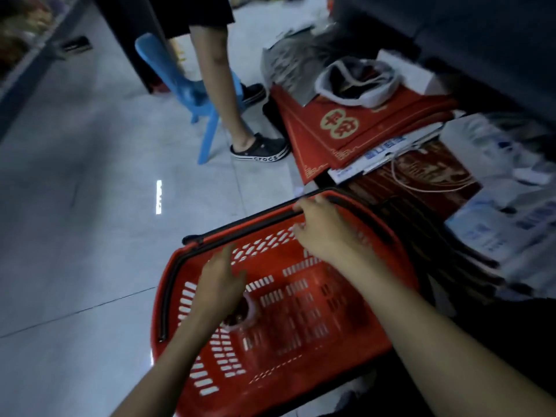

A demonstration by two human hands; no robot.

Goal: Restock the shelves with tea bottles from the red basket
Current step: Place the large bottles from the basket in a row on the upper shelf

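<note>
Over the red basket [331, 350], the left hand [221, 284]: fingers straight and loosely spread, thumb out, nothing held, all smeared by motion blur. Directly beneath that palm, on the basket's slotted floor, a dark round thing [240, 316] with a pale pinkish rim, partly covered by the hand and too blurred to name as a tea bottle or anything else.

Farther out, at the basket's far rim, the right hand [328, 233], fingertips against the black handle [240, 224] lying along that rim. Thumb below the bar, fingers above it; closed round the bar or merely touching, impossible to tell.

Beyond the right fingertips, a stack of flat red boxes [361, 127] with gold lettering, topped by a grey-white pouch [358, 82]. Outside the right forearm, white and blue cartons [493, 224], print unreadable. Ahead of the left hand, across pale floor tiles [75, 221], a blue plastic chair [192, 85] and another person's bare legs in black clogs [258, 147], upper body cut off by the top edge. Far beyond the left hand, shelf stock [21, 31] reduced to coloured smudges. Near edge of the basket partly behind the left forearm.
</note>
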